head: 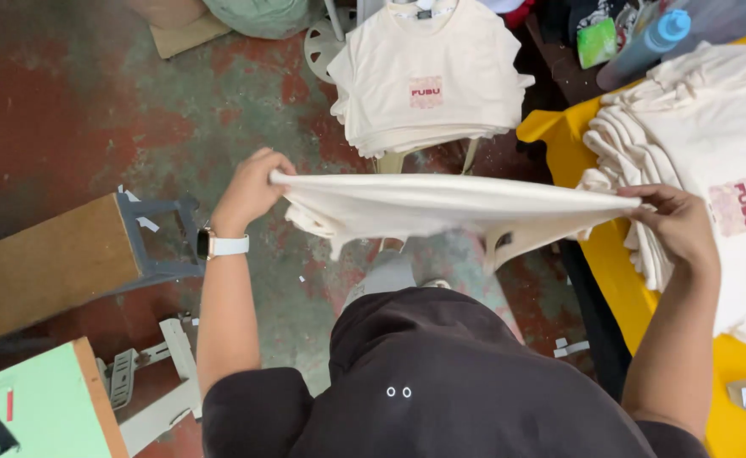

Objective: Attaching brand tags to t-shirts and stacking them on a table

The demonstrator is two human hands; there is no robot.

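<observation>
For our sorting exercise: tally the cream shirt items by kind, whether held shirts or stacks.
Cream cotton shirt held stretched between both hands: 1
Stacks of folded cream shirts: 2, one on the chair, one on the yellow table
Total: 3

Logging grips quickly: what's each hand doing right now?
Left hand: closed, gripping one end of the cream shirt.
Right hand: closed, gripping its other end.

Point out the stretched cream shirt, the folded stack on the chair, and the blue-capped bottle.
stretched cream shirt (449,203), head view, middle of the taut fabric.
folded stack (428,59), head view, top shirt's chest.
blue-capped bottle (672,25), head view, the cap.
</observation>
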